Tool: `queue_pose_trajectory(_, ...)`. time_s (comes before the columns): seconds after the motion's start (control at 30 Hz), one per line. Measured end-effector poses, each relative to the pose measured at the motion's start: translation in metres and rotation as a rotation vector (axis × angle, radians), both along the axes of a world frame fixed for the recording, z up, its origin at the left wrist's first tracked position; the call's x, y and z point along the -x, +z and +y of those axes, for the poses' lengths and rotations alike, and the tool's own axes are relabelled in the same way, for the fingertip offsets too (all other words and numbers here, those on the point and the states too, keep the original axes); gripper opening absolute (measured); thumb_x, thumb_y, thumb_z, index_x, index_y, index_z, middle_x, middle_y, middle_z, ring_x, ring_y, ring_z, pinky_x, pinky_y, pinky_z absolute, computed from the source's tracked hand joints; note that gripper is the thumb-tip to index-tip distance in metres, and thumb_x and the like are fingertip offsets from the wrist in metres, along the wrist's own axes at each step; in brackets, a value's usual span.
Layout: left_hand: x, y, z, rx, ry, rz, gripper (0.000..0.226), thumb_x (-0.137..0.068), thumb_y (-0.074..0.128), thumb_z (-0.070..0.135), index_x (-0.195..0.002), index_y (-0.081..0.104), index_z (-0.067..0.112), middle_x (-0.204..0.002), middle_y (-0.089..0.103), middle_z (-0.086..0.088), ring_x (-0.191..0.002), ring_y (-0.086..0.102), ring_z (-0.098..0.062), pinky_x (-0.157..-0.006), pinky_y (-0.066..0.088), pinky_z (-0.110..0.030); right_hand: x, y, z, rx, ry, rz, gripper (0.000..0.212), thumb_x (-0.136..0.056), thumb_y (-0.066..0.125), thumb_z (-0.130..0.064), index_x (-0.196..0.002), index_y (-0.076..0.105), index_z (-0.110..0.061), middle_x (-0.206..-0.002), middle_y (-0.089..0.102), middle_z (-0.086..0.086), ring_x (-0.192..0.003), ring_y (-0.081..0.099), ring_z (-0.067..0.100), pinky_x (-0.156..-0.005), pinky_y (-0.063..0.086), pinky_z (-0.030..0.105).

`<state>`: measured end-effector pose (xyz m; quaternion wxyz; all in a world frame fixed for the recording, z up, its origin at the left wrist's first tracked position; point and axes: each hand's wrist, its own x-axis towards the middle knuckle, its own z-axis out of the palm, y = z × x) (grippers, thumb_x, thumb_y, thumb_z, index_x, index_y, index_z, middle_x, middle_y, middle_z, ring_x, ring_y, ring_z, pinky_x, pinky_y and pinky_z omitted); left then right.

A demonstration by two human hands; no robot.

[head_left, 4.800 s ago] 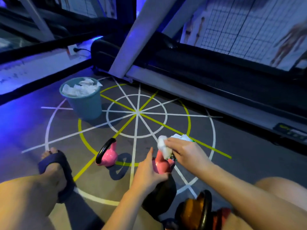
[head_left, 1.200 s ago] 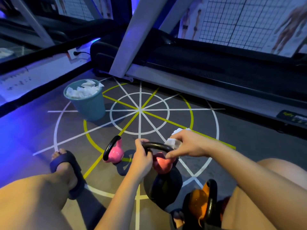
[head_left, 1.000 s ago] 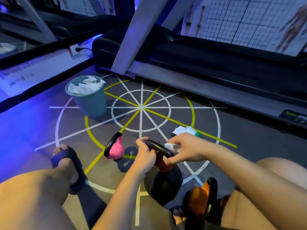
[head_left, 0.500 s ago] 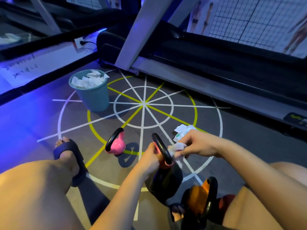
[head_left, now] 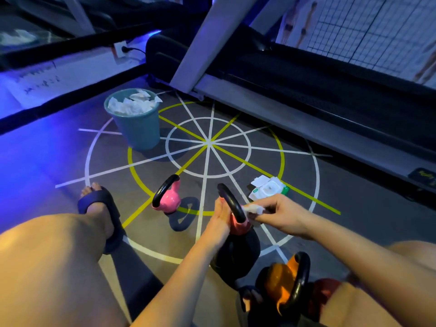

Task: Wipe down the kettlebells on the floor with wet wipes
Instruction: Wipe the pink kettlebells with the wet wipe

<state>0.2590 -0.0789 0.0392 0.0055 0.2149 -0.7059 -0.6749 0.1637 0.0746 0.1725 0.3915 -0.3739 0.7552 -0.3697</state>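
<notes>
Pinching wet wipe (head_left: 253,209) against kettlebell handle (head_left: 230,204), now turned edge-on.

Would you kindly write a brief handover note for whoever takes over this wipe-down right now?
Left hand holds the black kettlebell by its handle, steadying it.
Right hand pinches a wet wipe against that handle.
Pink kettlebell stands to the left; orange kettlebell nearest, by the right leg. Open wipes pack lies just beyond the hands; bin of used wipes back left.
Done: handle wipe under way; whether the others are wiped cannot be told.
Left: finish handle and body, check pink and orange, bin the wipe.
</notes>
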Motion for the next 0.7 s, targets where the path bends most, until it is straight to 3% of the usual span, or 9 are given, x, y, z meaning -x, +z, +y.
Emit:
queue_pose_trajectory(0.07,0.002,-0.012,-0.007,-0.153,0.040,-0.040,0.051,-0.098,0.053,0.058,-0.124,0.064,0.015,-0.105,0.074,-0.013,-0.096,0.070,-0.028,-0.092,0.056,-0.057,-0.001,0.002,0.002,-0.018,0.079,-0.037,0.042,-0.093,0.069,-0.015,-0.131,0.065,-0.032,-0.119,0.072,-0.007,-0.118,0.063,0.011,-0.106,0.047,0.033)
queue_pose_trajectory(0.2,-0.007,0.007,-0.005,-0.174,0.093,-0.048,0.055,-0.097,0.053,0.053,-0.133,0.054,0.011,-0.109,0.073,-0.015,-0.102,0.072,-0.033,-0.094,0.055,-0.061,-0.010,0.004,-0.003,0.048,0.063,-0.052,0.050,-0.082,0.082,-0.016,-0.129,0.066,-0.025,-0.110,0.073,-0.006,-0.109,0.065,0.008,-0.098,0.048,0.022)
queue_pose_trajectory(0.3,-0.006,0.019,-0.006,-0.126,0.053,0.002,0.066,-0.090,0.068,0.058,-0.137,0.048,0.017,-0.110,0.071,-0.002,-0.106,0.069,-0.022,-0.098,0.055,-0.052,-0.009,0.001,-0.009,0.073,0.031,0.027,0.033,-0.078,0.085,-0.021,-0.108,0.072,-0.024,-0.100,0.072,-0.002,-0.098,0.066,0.011,-0.094,0.050,0.032)
queue_pose_trajectory(0.4,-0.007,0.028,-0.008,0.051,0.000,0.036,0.059,-0.093,0.069,0.051,-0.134,0.047,0.016,-0.106,0.063,0.006,-0.111,0.064,-0.022,-0.095,0.053,-0.044,-0.005,0.006,-0.009,0.007,0.108,0.025,0.033,-0.080,0.084,-0.024,-0.109,0.071,-0.028,-0.105,0.071,-0.006,-0.104,0.064,0.010,-0.097,0.049,0.030)
queue_pose_trajectory(0.47,-0.009,0.035,-0.009,0.152,-0.076,0.022,0.069,-0.091,0.063,0.057,-0.142,0.044,0.015,-0.117,0.054,0.000,-0.124,0.053,-0.031,-0.107,0.043,-0.048,-0.006,0.005,-0.008,-0.014,0.149,0.006,0.034,-0.083,0.081,-0.026,-0.114,0.069,-0.032,-0.109,0.071,-0.007,-0.110,0.063,0.009,-0.102,0.047,0.031)
queue_pose_trajectory(0.53,-0.015,0.040,-0.007,0.238,-0.100,-0.023,0.072,-0.093,0.057,0.055,-0.155,0.027,0.032,-0.135,0.038,0.008,-0.130,0.034,-0.014,-0.114,0.027,-0.035,-0.009,0.003,-0.007,-0.013,0.145,0.019,0.035,-0.085,0.079,-0.029,-0.116,0.067,-0.035,-0.111,0.069,-0.008,-0.110,0.062,0.010,-0.102,0.048,0.035)
queue_pose_trajectory(0.57,-0.016,0.043,-0.008,0.187,-0.095,-0.011,0.065,-0.095,0.059,0.051,-0.152,0.028,0.045,-0.139,0.038,0.011,-0.131,0.034,-0.011,-0.115,0.027,-0.036,-0.011,0.002,-0.006,-0.009,0.145,0.032,0.035,-0.085,0.079,-0.030,-0.116,0.066,-0.036,-0.110,0.068,-0.008,-0.109,0.062,0.011,-0.101,0.049,0.036)
queue_pose_trajectory(0.63,-0.016,0.054,-0.010,0.039,-0.023,-0.009,0.035,-0.094,0.067,0.044,-0.120,0.055,0.064,-0.134,0.058,0.007,-0.129,0.053,-0.015,-0.111,0.040,-0.039,-0.014,0.000,-0.004,0.015,0.143,0.043,0.033,-0.084,0.080,-0.026,-0.114,0.067,-0.033,-0.108,0.067,-0.009,-0.106,0.063,0.011,-0.095,0.052,0.032)
queue_pose_trajectory(0.7,-0.011,0.064,-0.008,0.057,-0.011,0.037,0.017,-0.093,0.070,0.033,-0.099,0.068,0.049,-0.111,0.071,0.006,-0.110,0.066,-0.015,-0.098,0.049,-0.036,-0.017,0.001,0.001,0.064,0.118,0.038,0.029,-0.083,0.081,-0.018,-0.109,0.069,-0.026,-0.103,0.067,-0.015,-0.101,0.063,0.005,-0.087,0.049,0.019)
